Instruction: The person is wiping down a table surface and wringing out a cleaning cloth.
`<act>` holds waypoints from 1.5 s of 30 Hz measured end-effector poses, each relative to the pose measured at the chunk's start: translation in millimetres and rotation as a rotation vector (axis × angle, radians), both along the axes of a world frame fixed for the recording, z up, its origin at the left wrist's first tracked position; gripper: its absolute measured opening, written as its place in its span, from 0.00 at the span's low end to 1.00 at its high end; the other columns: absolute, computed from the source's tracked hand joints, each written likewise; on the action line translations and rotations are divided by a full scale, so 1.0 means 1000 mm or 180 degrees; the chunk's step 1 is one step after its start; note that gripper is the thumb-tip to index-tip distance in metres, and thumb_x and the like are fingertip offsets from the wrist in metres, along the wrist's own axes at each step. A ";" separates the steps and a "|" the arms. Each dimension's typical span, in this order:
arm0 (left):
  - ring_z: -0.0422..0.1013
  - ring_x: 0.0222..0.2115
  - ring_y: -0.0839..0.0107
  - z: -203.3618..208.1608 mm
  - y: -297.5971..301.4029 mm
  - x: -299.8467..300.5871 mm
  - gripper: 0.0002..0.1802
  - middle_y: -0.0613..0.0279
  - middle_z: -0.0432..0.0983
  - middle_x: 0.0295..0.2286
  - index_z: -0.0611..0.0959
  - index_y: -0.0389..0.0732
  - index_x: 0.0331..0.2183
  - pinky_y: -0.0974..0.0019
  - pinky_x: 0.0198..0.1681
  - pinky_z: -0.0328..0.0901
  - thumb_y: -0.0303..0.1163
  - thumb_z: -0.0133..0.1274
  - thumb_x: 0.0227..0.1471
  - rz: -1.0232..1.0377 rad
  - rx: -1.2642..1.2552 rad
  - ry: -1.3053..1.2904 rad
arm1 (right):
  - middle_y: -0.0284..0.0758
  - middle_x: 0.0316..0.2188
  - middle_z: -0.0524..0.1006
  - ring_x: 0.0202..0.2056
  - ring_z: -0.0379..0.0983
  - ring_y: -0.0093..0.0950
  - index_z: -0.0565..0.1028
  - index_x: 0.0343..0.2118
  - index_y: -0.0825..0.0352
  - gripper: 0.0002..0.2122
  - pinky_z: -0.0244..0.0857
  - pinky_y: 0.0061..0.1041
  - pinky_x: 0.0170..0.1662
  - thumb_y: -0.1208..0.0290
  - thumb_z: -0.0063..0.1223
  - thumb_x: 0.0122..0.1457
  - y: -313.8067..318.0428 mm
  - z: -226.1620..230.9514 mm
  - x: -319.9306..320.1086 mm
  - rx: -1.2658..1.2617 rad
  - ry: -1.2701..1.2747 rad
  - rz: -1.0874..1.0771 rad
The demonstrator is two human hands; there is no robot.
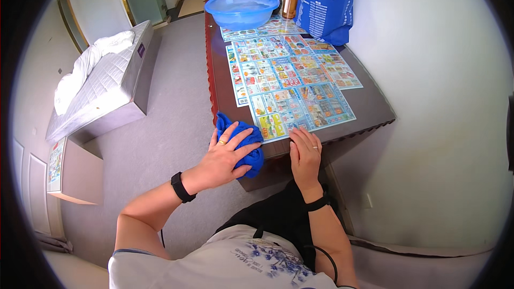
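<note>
At the near left corner of the dark table (369,100), my left hand (225,155) is closed over a bunched blue cloth (255,161). Its fingers lie across the top of the cloth, which hangs partly over the table's edge. My right hand (307,155) is at the near edge, fingers stretched forward and slightly bent, holding nothing. Its fingertips touch the near edge of a printed flyer sheet (292,83). That colourful sheet lies flat, overlapping other flyers beneath it.
A translucent blue basin (242,9) stands at the table's far left end. Beside it are a jar with a pink lid (290,0) and a blue shopping bag (325,5) near the wall. A mattress (107,83) and a small cabinet (80,174) stand to the left.
</note>
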State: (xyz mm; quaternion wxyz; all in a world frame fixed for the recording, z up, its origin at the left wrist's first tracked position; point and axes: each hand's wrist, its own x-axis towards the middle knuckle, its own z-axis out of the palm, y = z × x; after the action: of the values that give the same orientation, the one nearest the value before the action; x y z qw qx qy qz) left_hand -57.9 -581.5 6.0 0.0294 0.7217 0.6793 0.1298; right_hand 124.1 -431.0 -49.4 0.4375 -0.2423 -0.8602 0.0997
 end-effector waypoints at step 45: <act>0.35 0.62 0.50 -0.025 0.201 -0.221 0.32 0.62 0.41 0.61 0.58 0.59 0.58 0.35 0.58 0.37 0.55 0.39 0.53 0.1977 -0.0473 0.0109 | 0.35 0.43 0.75 0.50 0.67 0.32 0.75 0.38 0.66 0.10 0.50 0.34 0.56 0.75 0.42 0.56 -0.002 -0.009 -0.005 0.0011 0.0198 -0.0234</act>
State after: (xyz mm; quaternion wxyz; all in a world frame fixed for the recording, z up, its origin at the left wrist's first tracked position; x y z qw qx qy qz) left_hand -278.5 -381.0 -18.7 0.0295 0.4778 0.8751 0.0705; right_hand 118.9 -433.3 -58.8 0.4679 -0.2697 -0.8368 0.0896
